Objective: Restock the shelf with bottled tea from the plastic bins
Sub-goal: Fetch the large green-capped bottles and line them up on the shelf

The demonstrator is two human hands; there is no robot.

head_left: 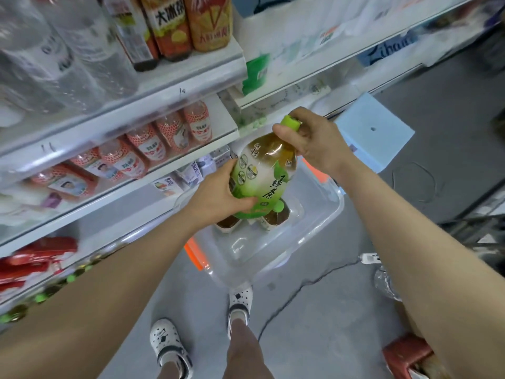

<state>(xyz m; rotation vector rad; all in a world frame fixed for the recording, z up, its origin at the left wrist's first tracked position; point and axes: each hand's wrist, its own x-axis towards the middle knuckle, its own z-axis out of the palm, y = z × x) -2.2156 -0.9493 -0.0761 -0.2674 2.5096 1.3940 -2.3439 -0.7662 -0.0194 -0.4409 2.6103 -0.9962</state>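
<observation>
A large green tea bottle (263, 170) with a green cap and green-white label hangs tilted above a clear plastic bin (308, 228). My right hand (314, 139) grips its neck just below the cap. My left hand (218, 191) wraps round its lower body from the left. Two more bottles (276, 216) stand in the bin beneath it, seen from the top. The shelf (153, 170) to the left carries rows of red-labelled bottles (153, 143) and, higher up, tall iced-tea bottles (188, 23).
The bin has orange latches (195, 254) and stands on the grey floor by my feet (239, 299). A light-blue box (374, 129) lies behind the bin. A cable (306, 283) and power strip (369, 258) cross the floor at right; a red stool (407, 354) sits bottom right.
</observation>
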